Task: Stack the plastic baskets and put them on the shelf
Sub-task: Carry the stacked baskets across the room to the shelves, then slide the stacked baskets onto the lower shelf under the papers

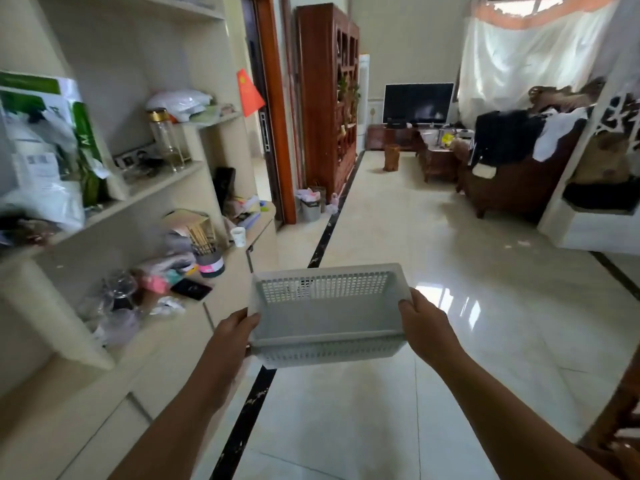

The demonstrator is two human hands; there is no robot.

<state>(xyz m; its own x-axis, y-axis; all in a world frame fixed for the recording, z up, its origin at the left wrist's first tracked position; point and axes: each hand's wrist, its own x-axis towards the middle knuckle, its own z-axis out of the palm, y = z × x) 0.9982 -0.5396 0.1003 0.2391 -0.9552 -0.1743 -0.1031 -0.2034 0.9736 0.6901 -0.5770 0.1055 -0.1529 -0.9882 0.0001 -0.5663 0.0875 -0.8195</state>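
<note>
The pale grey perforated plastic basket (pixel 327 311) looks matt. The cream tiled floor (pixel 433 271) is glossy. On the far left, the red-brown wooden cabinet (pixel 325 98) looks polished.

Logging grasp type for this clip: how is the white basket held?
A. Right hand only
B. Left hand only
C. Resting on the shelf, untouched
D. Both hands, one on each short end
D: the left hand and right hand grip opposite ends of the basket, held above the floor.

Cluttered shelf (pixel 162 188) crowds the left; tiled floor (pixel 433 271) ahead seems open.
</note>
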